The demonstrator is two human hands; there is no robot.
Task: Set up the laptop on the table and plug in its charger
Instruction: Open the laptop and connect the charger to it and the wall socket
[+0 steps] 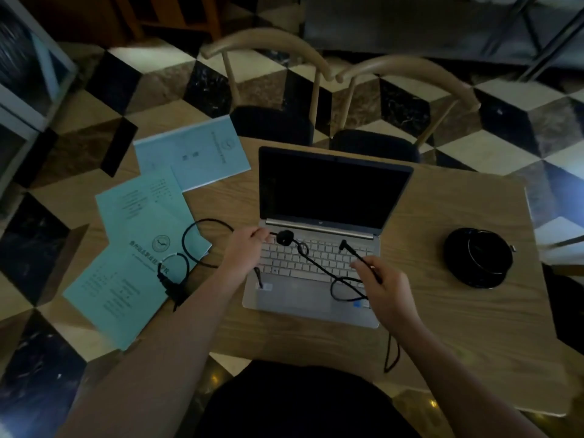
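A silver laptop (319, 235) stands open on the wooden table (458, 311), its screen dark. The black charger cable (316, 263) lies in loops across the keyboard and over the papers at the left. My left hand (245, 245) holds the cable at the keyboard's upper left, next to a round black lump on the cord. My right hand (384, 286) pinches the cable just behind its angled plug tip (343, 245), which hovers over the keys. A thicker black connector (172, 287) rests on the papers.
Several light-blue booklets (142, 248) lie spread at the table's left. A round black case (478, 257) sits at the right. A black phone (119, 147) lies at the far left. Two wooden chairs (316, 99) stand behind the table on a chequered floor.
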